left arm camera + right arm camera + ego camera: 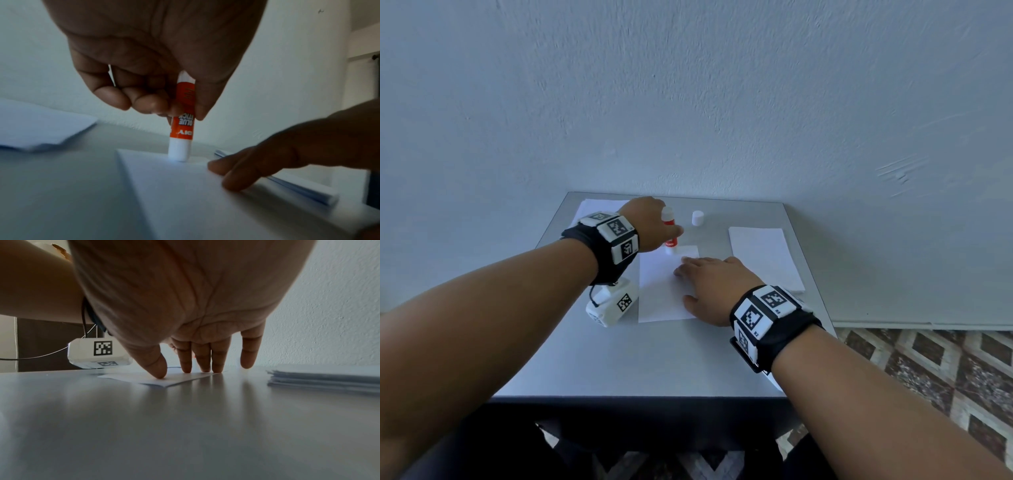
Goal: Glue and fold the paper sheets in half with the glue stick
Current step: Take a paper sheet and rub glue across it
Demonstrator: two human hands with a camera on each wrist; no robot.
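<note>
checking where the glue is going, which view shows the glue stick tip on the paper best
The left wrist view: the glue stick stands tip-down on the paper sheet, gripped by the left hand. The head view shows it small and partly behind that hand. In the right wrist view, the right hand hides it.

Grey table (619,359): paper sheets (765,257), cap (697,218).

Head view: taken from above, facing forward and down over the tabletop (619,359) toward a wall. Left wrist view: set close under the palm, aimed along the fingers (111,95). Right wrist view: held low, near the surface. The central paper sheet (661,294) is shared by all three.
</note>
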